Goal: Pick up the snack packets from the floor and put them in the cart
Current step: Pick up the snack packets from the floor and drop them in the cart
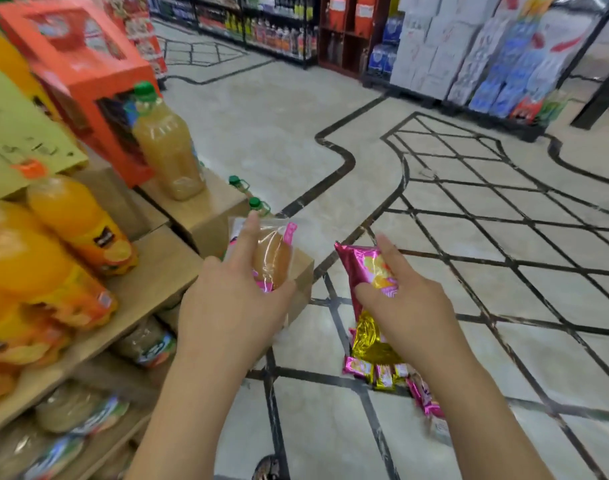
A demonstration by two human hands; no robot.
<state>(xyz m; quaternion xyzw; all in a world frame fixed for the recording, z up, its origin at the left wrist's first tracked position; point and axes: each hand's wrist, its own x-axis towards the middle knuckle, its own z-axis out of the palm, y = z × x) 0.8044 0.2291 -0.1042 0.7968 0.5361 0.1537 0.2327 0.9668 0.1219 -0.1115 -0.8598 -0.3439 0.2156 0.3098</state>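
Note:
My left hand point(232, 299) holds a clear snack packet point(273, 258) with a brown bun inside and a pink strip along its edge, lifted at chest height. My right hand point(408, 303) grips a pink and gold foil snack packet point(363, 271) that hangs down from my fingers. Below my right forearm, several more pink and gold packets point(382, 374) lie on the tiled floor. No cart shows in the head view.
A display of cardboard boxes point(157, 271) with orange juice bottles point(78, 230) and a pale juice bottle point(168, 150) stands close on my left. Open tiled floor point(279, 133) stretches ahead. Drink shelves point(268, 26) and stacked blue and white packs point(486, 57) line the far side.

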